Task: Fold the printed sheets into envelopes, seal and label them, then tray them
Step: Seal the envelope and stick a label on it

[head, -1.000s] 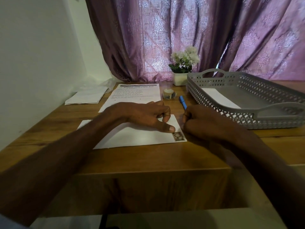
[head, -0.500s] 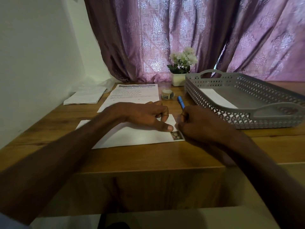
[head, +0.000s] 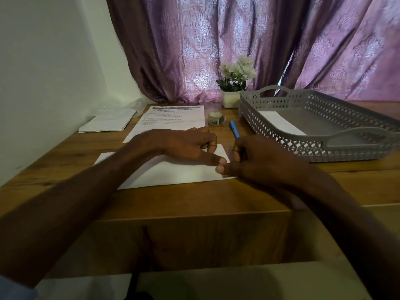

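A white envelope point(head: 173, 174) lies flat on the wooden desk point(head: 194, 200) in front of me. My left hand point(head: 186, 146) rests on its right half with fingers curled and the thumb pressing down. My right hand point(head: 259, 163) grips a blue pen point(head: 234, 129) while its thumb presses on the envelope's lower right corner, covering the small sticker there. Behind the envelope lies a printed sheet point(head: 173, 118). A grey perforated tray point(head: 357, 135) at the right holds one white envelope point(head: 279, 122).
A small roll of stickers point(head: 215, 118) stands between the printed sheet and the tray. A stack of white paper point(head: 108, 123) lies at the back left by the wall. A white flower pot point(head: 232, 98) stands against the purple curtain.
My right hand has slid left onto the envelope's corner, and its thumb now covers the sticker that was visible before. My left hand has stayed in place.
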`<state>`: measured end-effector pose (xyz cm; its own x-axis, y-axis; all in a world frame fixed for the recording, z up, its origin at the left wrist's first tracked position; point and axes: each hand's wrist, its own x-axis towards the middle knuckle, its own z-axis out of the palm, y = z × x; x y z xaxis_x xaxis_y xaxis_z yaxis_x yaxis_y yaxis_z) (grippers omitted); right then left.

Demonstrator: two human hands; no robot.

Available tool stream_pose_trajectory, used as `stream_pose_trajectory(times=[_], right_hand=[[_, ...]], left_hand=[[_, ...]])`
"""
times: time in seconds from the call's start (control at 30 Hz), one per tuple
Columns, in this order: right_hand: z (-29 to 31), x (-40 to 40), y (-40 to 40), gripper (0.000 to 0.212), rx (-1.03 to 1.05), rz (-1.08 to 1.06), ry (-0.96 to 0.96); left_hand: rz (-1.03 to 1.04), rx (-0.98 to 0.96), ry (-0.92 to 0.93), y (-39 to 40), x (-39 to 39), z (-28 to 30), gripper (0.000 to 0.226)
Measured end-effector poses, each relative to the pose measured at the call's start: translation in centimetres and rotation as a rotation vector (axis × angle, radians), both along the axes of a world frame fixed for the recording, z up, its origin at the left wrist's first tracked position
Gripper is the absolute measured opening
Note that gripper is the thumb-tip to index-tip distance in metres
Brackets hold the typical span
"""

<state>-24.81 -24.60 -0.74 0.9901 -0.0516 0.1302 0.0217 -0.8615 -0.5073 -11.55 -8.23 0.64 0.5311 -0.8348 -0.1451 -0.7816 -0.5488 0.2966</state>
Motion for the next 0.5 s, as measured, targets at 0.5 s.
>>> stream_pose_trajectory(times=[0.5], right_hand=[[-2.3,-0.4,1.4,0.031,0.041,-0.162,-0.272]], left_hand=[[-0.050,-0.361,-0.154,0.6,-0.1,-0.4,0.038]])
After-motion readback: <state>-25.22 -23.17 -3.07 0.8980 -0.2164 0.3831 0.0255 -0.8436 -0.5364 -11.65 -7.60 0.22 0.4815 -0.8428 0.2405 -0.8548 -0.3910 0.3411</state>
